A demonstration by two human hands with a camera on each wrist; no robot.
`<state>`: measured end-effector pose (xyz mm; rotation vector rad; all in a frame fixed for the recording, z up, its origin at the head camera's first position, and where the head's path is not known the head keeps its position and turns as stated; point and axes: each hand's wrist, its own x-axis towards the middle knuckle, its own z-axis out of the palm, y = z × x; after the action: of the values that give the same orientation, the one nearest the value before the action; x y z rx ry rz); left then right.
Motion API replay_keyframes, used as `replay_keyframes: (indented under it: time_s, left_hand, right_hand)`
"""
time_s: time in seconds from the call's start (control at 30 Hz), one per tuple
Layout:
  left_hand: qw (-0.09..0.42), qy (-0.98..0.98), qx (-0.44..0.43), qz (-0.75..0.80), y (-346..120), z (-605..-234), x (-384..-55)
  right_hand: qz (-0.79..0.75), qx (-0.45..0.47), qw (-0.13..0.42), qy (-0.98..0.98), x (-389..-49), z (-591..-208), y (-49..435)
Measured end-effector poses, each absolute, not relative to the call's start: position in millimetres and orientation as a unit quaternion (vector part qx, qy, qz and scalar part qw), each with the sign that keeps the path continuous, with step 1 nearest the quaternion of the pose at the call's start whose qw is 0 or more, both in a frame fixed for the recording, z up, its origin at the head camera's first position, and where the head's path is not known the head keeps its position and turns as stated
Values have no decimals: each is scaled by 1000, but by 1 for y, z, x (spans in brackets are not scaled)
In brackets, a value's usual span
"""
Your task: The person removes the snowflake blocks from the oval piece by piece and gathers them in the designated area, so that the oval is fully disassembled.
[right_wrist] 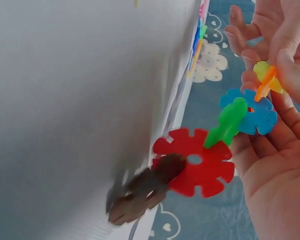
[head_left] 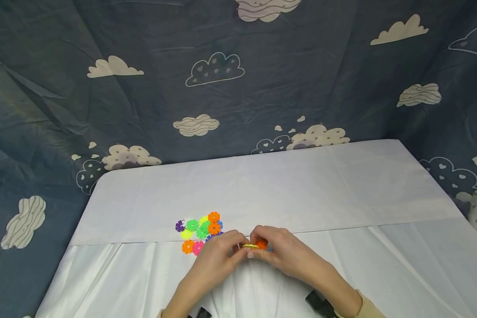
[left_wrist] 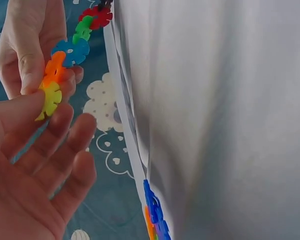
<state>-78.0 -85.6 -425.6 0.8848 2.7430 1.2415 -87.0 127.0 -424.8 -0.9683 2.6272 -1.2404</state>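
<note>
Several slotted flower-shaped plastic discs are joined in a chain: yellow (left_wrist: 51, 100), orange (left_wrist: 54, 69), blue (right_wrist: 249, 112), green (right_wrist: 227, 122), red (right_wrist: 192, 162) and brown (right_wrist: 147, 190). My left hand (head_left: 216, 256) pinches the yellow disc between thumb and fingertips, its other fingers loosely spread. My right hand (head_left: 288, 252) grips the chain around the orange disc, right beside the left fingertips. From there the blue, green, red and brown discs trail off past the right hand. In the head view the fingers hide most of the chain.
A cluster of loose flower discs, among them a green disc (head_left: 192, 225) and a pink disc (head_left: 198, 247), lies on the white-covered table (head_left: 302, 194) left of the hands. Behind the table hangs a dark cloth (head_left: 155, 106) with cloud prints. Black devices (head_left: 319, 304) sit by the wrists.
</note>
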Motion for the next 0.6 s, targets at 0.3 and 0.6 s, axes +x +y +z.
replay_keyframes:
  time_s: [0.3, 0.6]
  left_hand:
    - [55, 849, 181, 493, -88, -425, -81]
    - [187, 732, 98, 648, -89, -424, -85]
  right_hand:
    - [-361, -330, -36, 872, -87, -428, 127]
    - [-343, -338, -53, 875, -88, -428, 126]
